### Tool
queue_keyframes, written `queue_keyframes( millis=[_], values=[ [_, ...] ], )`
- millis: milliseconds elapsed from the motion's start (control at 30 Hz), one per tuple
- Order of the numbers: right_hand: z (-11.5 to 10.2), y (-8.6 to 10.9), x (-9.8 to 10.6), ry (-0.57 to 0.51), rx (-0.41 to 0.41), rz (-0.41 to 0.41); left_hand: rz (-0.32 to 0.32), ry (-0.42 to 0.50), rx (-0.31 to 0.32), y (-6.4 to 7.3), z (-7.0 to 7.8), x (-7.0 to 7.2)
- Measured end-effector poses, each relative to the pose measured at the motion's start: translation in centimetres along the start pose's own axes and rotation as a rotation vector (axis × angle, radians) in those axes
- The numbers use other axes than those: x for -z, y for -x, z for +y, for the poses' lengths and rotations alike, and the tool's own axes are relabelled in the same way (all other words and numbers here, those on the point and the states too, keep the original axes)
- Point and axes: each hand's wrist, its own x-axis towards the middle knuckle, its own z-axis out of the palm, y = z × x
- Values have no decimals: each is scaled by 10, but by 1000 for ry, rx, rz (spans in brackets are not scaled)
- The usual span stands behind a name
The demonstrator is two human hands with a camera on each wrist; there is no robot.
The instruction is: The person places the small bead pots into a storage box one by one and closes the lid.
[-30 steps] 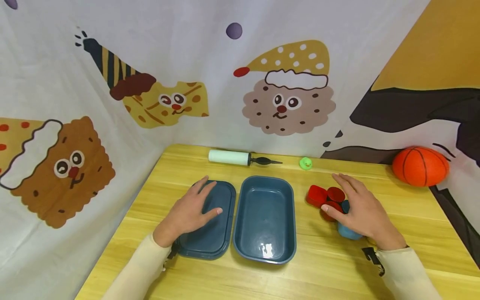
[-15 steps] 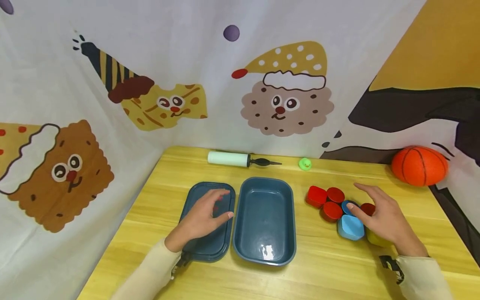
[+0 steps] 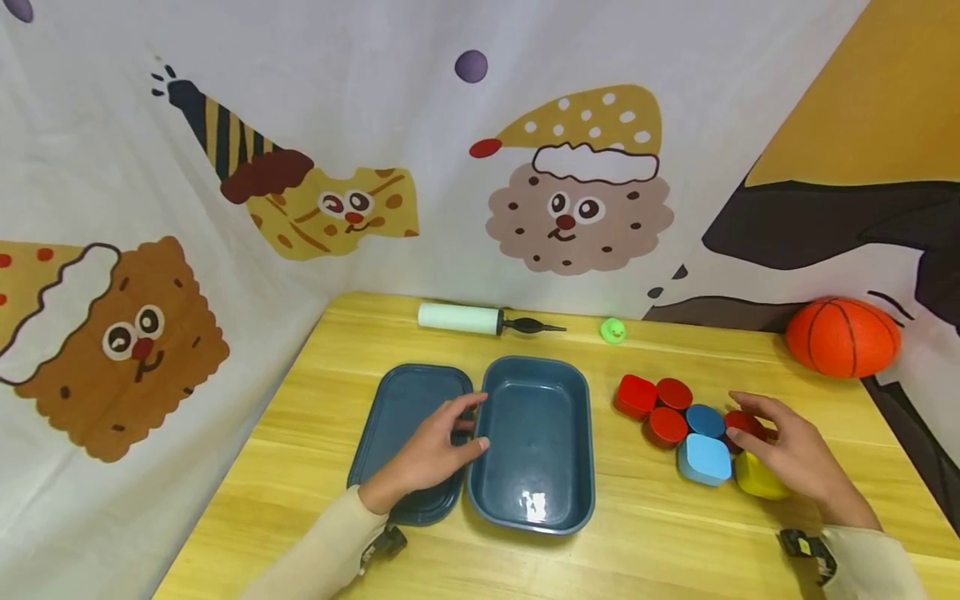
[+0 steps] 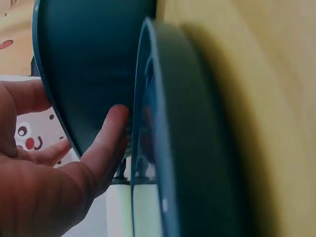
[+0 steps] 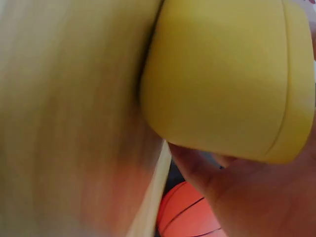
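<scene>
My left hand (image 3: pixel 435 454) hovers over the flat dark blue lid (image 3: pixel 397 417), fingers spread, fingertips at the left rim of the deep blue rectangular container (image 3: pixel 532 467). In the left wrist view, the thumb (image 4: pixel 111 133) overlaps the lid and the container's edge stands close beside it. At the right, my right hand (image 3: pixel 798 458) reaches over a round red piece (image 3: pixel 742 425) and a yellow box-like piece (image 3: pixel 756 479), both partly hidden. Its fingers are bent loosely beside them. The yellow piece (image 5: pixel 217 74) fills much of the right wrist view, the hand behind it.
Left of the right hand sit a light blue squarish piece (image 3: pixel 705 460), a round blue one (image 3: pixel 705 421) and several red ones (image 3: pixel 666 427). Along the back lie a hand pump (image 3: pixel 461 318), a green duck (image 3: pixel 612 331) and an orange ball (image 3: pixel 843 337). A printed cloth hangs behind.
My left hand has moved right, from over the lid to the container's left rim. My right hand has moved right and toward me, uncovering the blue pieces. The pieces stay put.
</scene>
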Motion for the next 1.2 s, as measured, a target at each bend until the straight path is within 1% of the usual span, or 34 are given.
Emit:
queue_keyframes(
  millis=[233,367,467,633,767,967,1067,1200],
  values=[
    [7,1,0,6,-21,-66,-50,185,71,-3,-2,-3],
    [5,0,-1,22,-73,-114,-65,243,91,-4,-2,-3],
    [4,1,0,29,-90,-118,-75,276,101,-5,-2,-3],
    [4,-1,4,33,-76,-63,-85,308,108,-3,-2,-1],
    [1,-4,11,46,-70,-11,-89,321,113,-2,0,0],
    [-12,-8,21,27,-60,28,-85,312,103,-1,2,0],
    [-24,-7,23,9,-28,57,-83,293,102,-1,3,0],
    [-42,-8,23,-2,49,97,-86,284,94,0,4,0]
  ],
)
